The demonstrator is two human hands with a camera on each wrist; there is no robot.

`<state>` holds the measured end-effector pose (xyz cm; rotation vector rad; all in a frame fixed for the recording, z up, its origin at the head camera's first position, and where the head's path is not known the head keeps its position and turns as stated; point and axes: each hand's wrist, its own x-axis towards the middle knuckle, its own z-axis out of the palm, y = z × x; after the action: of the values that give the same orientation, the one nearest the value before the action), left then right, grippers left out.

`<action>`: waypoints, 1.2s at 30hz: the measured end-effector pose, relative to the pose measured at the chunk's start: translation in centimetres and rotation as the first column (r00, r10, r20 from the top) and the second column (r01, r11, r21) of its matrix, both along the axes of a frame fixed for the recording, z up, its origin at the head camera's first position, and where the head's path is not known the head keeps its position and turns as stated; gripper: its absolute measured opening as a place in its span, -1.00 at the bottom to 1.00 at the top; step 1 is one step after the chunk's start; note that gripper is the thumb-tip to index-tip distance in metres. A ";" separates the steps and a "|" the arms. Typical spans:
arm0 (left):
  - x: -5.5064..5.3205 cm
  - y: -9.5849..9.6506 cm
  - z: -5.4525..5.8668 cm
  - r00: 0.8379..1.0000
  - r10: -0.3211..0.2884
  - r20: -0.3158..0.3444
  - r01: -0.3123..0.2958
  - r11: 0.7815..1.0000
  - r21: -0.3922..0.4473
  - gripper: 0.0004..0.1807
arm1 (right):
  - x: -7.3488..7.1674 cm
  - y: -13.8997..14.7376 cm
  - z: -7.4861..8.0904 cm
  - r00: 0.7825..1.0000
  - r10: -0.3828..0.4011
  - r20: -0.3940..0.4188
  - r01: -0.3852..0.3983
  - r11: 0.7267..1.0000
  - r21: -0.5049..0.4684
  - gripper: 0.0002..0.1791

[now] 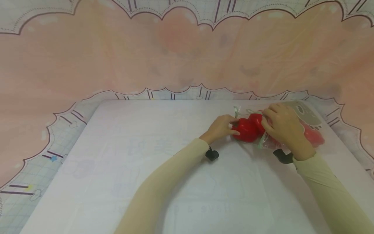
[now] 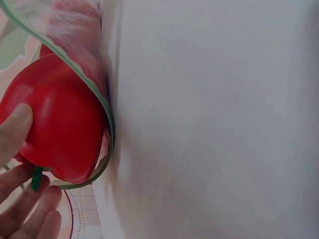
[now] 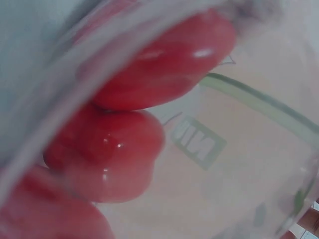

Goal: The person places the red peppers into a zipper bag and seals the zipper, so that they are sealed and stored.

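My left hand (image 1: 220, 128) grips a glossy red bell pepper (image 1: 244, 130) with thumb and fingers. In the left wrist view its green stem (image 2: 37, 178) lies between the fingers, and the pepper sits at the mouth of a clear zip bag (image 2: 110, 124) with a green seal strip. My right hand (image 1: 283, 125) holds the bag's upper side near the mouth; the bag hides part of its fingertips. More red peppers (image 3: 114, 154) show through the plastic in the right wrist view. The bag lies on its side on the white table, its mouth facing left.
The white table (image 1: 131, 178) stretches left and toward me. A patterned pinkish cloth (image 1: 175, 58) rises behind it. Dark wrist camera mounts (image 1: 212, 155) sit below each wrist. A grey-green printed shape (image 1: 304, 112) marks the bag's far right part.
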<state>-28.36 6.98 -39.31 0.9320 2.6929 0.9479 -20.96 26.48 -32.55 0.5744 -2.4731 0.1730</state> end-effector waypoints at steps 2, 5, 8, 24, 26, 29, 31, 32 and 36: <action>0.0 0.1 0.0 1.000 0.009 -0.018 -0.009 1.000 -0.025 -0.39 | 0.0 0.0 0.0 1.000 -0.004 0.006 0.004 1.000 -0.001 -0.85; -0.1 0.4 0.1 1.000 -0.016 -0.026 0.015 0.999 -0.031 -0.40 | 0.1 0.0 0.0 1.000 -0.004 0.005 0.004 1.000 -0.004 -0.85; 0.0 0.8 0.2 0.998 -0.045 -0.045 0.043 0.998 -0.040 -0.40 | 0.0 0.0 0.0 1.000 0.008 -0.008 -0.008 1.000 -0.009 -0.86; 0.3 2.0 0.3 0.987 0.101 -0.122 -0.106 0.994 -0.032 -0.65 | -0.2 0.1 -0.1 1.000 0.014 -0.004 -0.014 1.000 0.001 -0.84; 0.3 2.1 0.3 0.991 0.083 -0.109 -0.085 0.996 -0.012 -0.67 | -0.3 0.1 -0.1 0.999 0.026 -0.021 -0.026 1.000 0.001 -0.85; 0.2 2.4 0.3 0.995 0.062 -0.080 -0.061 0.998 0.009 -0.65 | -0.3 0.2 -0.2 0.998 0.043 -0.047 -0.043 0.999 -0.001 -0.84; 0.2 2.5 0.3 0.996 0.054 -0.071 -0.053 0.999 0.011 -0.63 | -0.3 0.3 -0.2 0.997 0.053 -0.061 -0.053 0.999 -0.002 -0.84; 0.2 2.6 0.3 0.996 0.054 -0.068 -0.054 0.999 0.008 -0.61 | -0.3 0.3 -0.2 0.996 0.055 -0.064 -0.056 0.998 -0.004 -0.84; -0.1 2.8 0.2 0.991 0.086 -0.100 -0.088 0.996 -0.015 -0.64 | -0.3 0.2 -0.1 0.995 0.063 -0.074 -0.064 0.998 -0.008 -0.83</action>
<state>-28.42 9.82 -39.15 0.8867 2.8425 0.9123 -21.26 26.72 -32.69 0.6442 -2.3827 0.1864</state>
